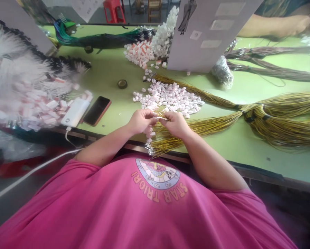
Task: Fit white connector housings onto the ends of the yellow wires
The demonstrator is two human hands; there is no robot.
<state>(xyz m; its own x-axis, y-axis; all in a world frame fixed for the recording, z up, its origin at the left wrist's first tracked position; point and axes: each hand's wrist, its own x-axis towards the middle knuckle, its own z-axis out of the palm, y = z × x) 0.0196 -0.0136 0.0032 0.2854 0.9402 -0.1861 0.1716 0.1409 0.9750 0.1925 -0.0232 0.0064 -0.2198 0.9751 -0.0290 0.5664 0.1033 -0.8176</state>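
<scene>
Both hands are positioned above the front edge of the green tabletop. The right hand is closed, gripping a small group of yellow wires near their tips. The left hand is closed in a pinch at the same tips; whether a housing is also between its fingertips is too small to tell.

The lower wire bundle passes beneath the right forearm, and its metal terminals lie at the tabletop's front edge. A second length of wire runs behind the pile of white connector housings. Both lengths meet on the right at dark ties. The housing pile is directly beyond the hands; several housings also show just below the left hand.

To the left, a smartphone lies face up, just beside a white power bank with a white cable attached. A roll of black tape lies between the phone and the orange-and-white connectors. A heap of pink-and-white connectors occupies the far left. An upright panel stands beyond the housing pile. Behind it, at upper right, another person's forearm extends over the tabletop.
</scene>
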